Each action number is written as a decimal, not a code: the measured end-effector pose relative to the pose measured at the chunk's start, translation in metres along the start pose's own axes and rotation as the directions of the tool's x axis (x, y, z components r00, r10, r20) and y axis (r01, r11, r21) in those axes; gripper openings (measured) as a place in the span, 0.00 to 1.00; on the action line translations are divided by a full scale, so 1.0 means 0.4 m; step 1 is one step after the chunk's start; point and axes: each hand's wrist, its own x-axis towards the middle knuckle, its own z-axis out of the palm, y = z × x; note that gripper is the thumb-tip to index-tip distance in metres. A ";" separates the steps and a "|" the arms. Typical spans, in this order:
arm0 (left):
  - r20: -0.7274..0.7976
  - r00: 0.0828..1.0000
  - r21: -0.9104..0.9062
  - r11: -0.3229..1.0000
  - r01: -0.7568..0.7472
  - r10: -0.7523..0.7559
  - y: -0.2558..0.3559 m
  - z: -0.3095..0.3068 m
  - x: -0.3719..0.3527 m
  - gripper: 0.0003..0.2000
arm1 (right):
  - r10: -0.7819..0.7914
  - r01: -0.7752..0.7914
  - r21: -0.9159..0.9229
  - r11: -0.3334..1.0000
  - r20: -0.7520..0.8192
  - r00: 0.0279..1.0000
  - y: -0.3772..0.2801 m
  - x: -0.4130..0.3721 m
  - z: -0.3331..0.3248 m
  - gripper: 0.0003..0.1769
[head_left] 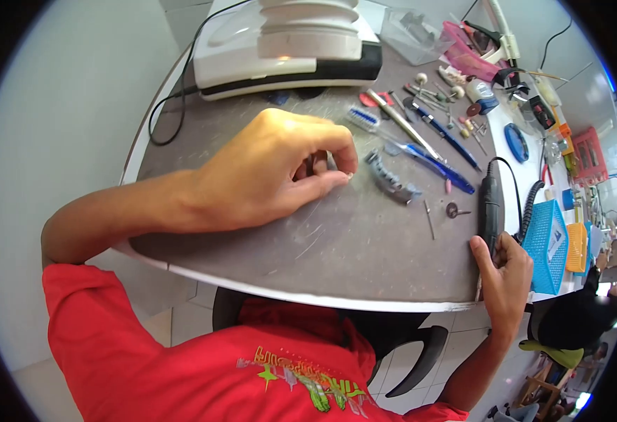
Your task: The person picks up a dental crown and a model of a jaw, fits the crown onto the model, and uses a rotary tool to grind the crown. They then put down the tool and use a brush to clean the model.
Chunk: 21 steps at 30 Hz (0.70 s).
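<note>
My left hand (273, 165) is over the middle of the bench, thumb and forefinger pinched on a tiny whitish piece (351, 176), too small to name surely. Right of those fingertips lies a grey-blue, arch-shaped dental model (391, 176). At the bench's right edge my right hand (504, 274) has its thumb and fingers around the lower end of a black rotary handpiece (489, 204), which points away from me with a cord at its far end. A thin metal bur (430, 219) and a dark disc on a shank (455, 210) lie between the model and the handpiece.
A white dust-extraction unit (287, 67) with a ribbed hose stands at the back. Brushes, a blue pen (442, 169) and several small bits lie at the right. Blue basket (546, 246), pink tray (467, 56) and clear box (414, 35) are beyond.
</note>
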 end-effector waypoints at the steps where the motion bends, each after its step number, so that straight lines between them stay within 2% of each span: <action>1: -0.003 0.989 -0.161 0.976 0.144 -0.147 0.004 0.003 0.007 0.04 | -0.025 0.024 -0.037 0.999 -0.021 0.999 -0.002 0.011 0.006 0.29; 2: -0.003 0.991 -0.169 0.977 0.133 -0.135 0.000 0.009 0.017 0.04 | -0.049 0.046 -0.076 0.996 -0.034 0.998 -0.008 0.020 0.008 0.29; 3: -0.054 0.988 -0.354 0.928 0.116 -0.144 -0.005 0.017 0.028 0.04 | 0.021 -0.021 -0.064 0.998 -0.009 1.000 -0.021 0.034 0.007 0.30; 4: -0.103 0.981 -0.525 0.847 0.087 -0.165 -0.008 0.024 0.039 0.04 | 0.017 -0.018 -0.074 0.997 -0.016 1.000 -0.026 0.048 0.007 0.30; 6: -0.159 0.981 -0.512 0.859 0.015 -0.112 -0.011 0.031 0.064 0.05 | -0.041 0.032 -0.223 0.974 -0.034 0.999 -0.032 0.074 0.013 0.31; 8: -0.150 0.976 -0.569 0.821 0.046 -0.158 0.003 0.039 0.088 0.05 | -0.042 0.034 -0.232 0.972 -0.029 0.999 -0.043 0.087 0.011 0.32; 10: -0.194 0.970 -0.596 0.803 0.005 -0.149 0.012 0.061 0.096 0.05 | -0.064 0.027 -0.353 0.935 -0.095 0.993 -0.045 0.096 0.006 0.34; 11: -0.195 0.968 -0.591 0.806 0.015 -0.161 0.018 0.068 0.097 0.05 | -0.061 0.002 -0.415 0.910 -0.128 0.990 -0.063 0.098 -0.010 0.31; 12: -0.194 0.966 -0.586 0.810 0.026 -0.171 0.023 0.076 0.098 0.05 | -0.067 0.006 -0.420 0.908 -0.130 0.989 -0.074 0.101 -0.018 0.31; 14: -0.196 0.965 -0.597 0.802 0.021 -0.172 0.018 0.087 0.094 0.05 | -0.173 0.148 -0.105 0.983 -0.291 0.941 -0.090 0.105 -0.023 0.25; 15: -0.173 0.973 -0.657 0.754 0.002 -0.153 0.010 0.090 0.093 0.06 | -0.215 0.241 0.078 0.967 -0.245 0.945 -0.106 0.104 -0.025 0.15; 16: -0.150 0.980 -0.711 0.703 -0.013 -0.134 0.004 0.094 0.091 0.06 | -0.211 0.238 0.085 0.967 -0.244 0.946 -0.126 0.105 -0.023 0.15; 18: -0.148 0.981 -0.713 0.700 -0.019 -0.124 -0.004 0.095 0.091 0.07 | -0.550 0.574 0.173 0.801 -0.167 0.818 -0.167 0.117 -0.016 0.07; 19: -0.136 0.983 -0.708 0.706 -0.007 -0.126 -0.005 0.093 0.093 0.07 | -0.552 0.578 0.174 0.797 -0.179 0.814 -0.180 0.129 -0.008 0.07; 21: -0.113 0.984 -0.715 0.699 0.014 -0.135 -0.012 0.089 0.094 0.09 | -0.683 0.710 0.215 0.670 -0.195 0.704 -0.196 0.154 0.011 0.11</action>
